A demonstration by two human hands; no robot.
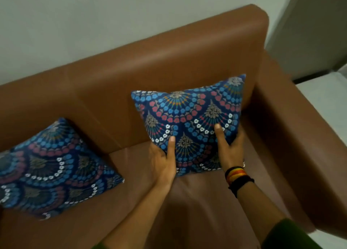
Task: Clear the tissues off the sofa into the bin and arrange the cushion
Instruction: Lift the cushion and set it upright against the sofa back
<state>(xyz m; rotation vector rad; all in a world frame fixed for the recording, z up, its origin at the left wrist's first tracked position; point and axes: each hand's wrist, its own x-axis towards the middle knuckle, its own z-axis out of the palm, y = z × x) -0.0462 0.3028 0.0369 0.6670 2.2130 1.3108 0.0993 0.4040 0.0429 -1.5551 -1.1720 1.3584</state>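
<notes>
Cushions are sitting on a brown leather sofa (187, 65), two of them, both blue with a floral fan pattern. At the far left, the second cushion (54, 168) is lying tilted, leaning back against the backrest with its lower edge on the seat. Next along, the left hand (163, 160) is gripping the lower left edge of the cushion (189, 121), thumb pressing on the front face. That cushion is standing nearly upright in the right corner of the sofa, its back against the backrest and its right side close to the armrest (293, 121). The right hand (229, 149) is holding its lower right edge, thumb on the front, with striped wristbands (237, 177) circling the wrist.
</notes>
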